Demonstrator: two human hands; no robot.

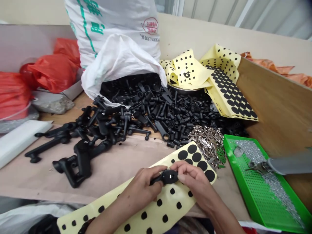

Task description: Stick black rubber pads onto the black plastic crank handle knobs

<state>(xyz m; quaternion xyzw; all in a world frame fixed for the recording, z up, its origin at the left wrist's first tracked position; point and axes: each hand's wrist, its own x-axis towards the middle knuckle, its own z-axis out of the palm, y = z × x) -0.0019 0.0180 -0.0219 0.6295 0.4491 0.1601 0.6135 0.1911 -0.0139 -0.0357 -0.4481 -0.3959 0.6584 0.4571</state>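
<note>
Above the yellow sticker sheet [156,195], my left hand [143,185] grips a black plastic crank handle [170,176] between thumb and fingers. The handle's rounded end faces up and shows a small bright slot. My right hand [191,175] pinches the edge of that rounded end; whether a loose sticker is also between its fingers cannot be seen. Large black round stickers [197,157] remain at the sheet's upper right end, while small black dots cover the rest. To the left lie several black crank handles [83,159], some joined or overlapping.
A white sack [122,61] spills black plastic parts [156,110] across the table. Metal clips [207,143] lie beside a green tray [258,195] of small metal pieces, with a grey tool [287,164] over it. Sticker sheets [226,104], red bags [56,71] and a white block [21,138] stand around.
</note>
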